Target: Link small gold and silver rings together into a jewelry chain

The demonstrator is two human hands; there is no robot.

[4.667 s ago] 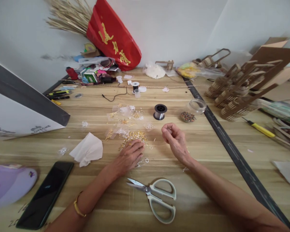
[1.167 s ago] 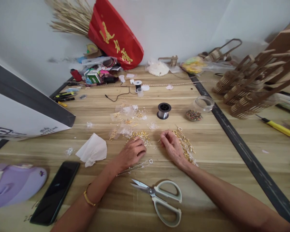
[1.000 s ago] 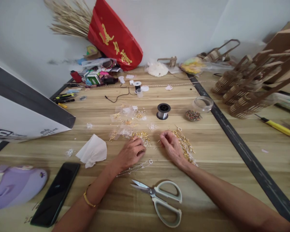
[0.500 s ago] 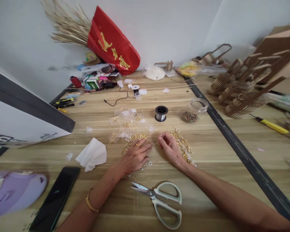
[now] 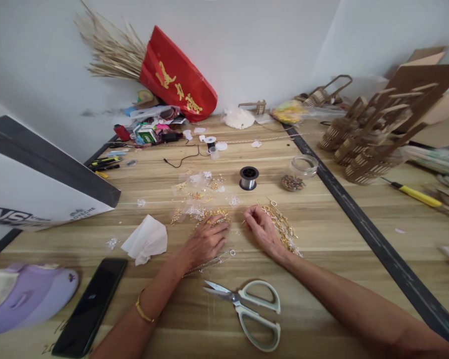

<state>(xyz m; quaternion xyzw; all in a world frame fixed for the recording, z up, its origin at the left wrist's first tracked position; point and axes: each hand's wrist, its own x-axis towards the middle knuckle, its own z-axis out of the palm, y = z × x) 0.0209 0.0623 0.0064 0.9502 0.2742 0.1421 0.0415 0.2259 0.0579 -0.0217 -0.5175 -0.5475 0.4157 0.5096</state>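
Note:
My left hand (image 5: 208, 238) rests palm down with its fingers stretched over a pile of small gold beads (image 5: 217, 214), covering part of it. My right hand (image 5: 261, 227) is closed in a pinch, and a tiny thin gold-coloured piece juts from its fingertips, too small to name. Beaded gold strands (image 5: 284, 224) lie just right of that hand. A silver chain (image 5: 209, 263) with a ring at one end passes below my left hand. Scissors (image 5: 234, 297) with pale handles lie partly spread in front of both hands.
Beyond the hands stand a wire spool (image 5: 249, 178) and a glass jar (image 5: 299, 172) of coloured beads. Small bead packets (image 5: 196, 179) lie behind my left hand. At the left are a tissue (image 5: 145, 239), a phone (image 5: 92, 309) and a white box (image 5: 48, 184). Small woven baskets (image 5: 370, 149) stand right.
My left hand has drawn back slightly to the left over the beads, and more of the silver chain shows. My right hand keeps its pinch. The whole view has shifted slightly.

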